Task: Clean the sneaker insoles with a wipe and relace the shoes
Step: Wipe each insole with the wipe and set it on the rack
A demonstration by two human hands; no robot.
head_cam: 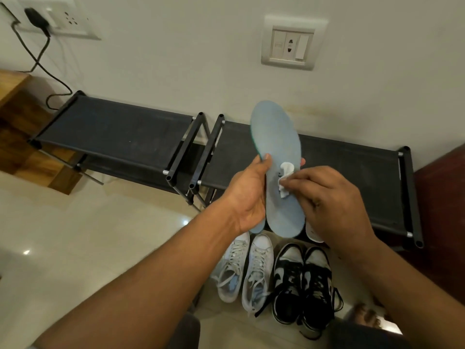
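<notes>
From the head camera, the left hand (249, 197) holds a light blue insole (276, 157) up in front of the wall, above the black shoe rack (125, 132); its grip is closed around the insole's lower half, thumb on the near face at the left edge and a fingertip showing past the right edge. A second blue edge peeks out just under the left palm, which may be another insole held behind, though that cannot be told for sure. The insole's long axis runs nearly upright, toe end high and leaning slightly left, heel end low just above the shoes on the floor. The right hand (327, 202) comes in from the right with its grip pinched shut on a small crumpled white wipe (285, 178), pressed against the insole's face about at its middle, so the unwiped length lies both above and below the wipe along that upright axis. My judgement is that the next strokes want to travel along the length, with the left hand bracing from behind. The insole looks thin, flat and flexible, a matte pale blue with no obvious stain visible. Below the hands, a pair of white and light blue sneakers (244, 273) and a pair of black and white sneakers (302, 285) stand side by side on the pale tiled floor (75, 235), both appearing laced, with loose lace ends trailing
</notes>
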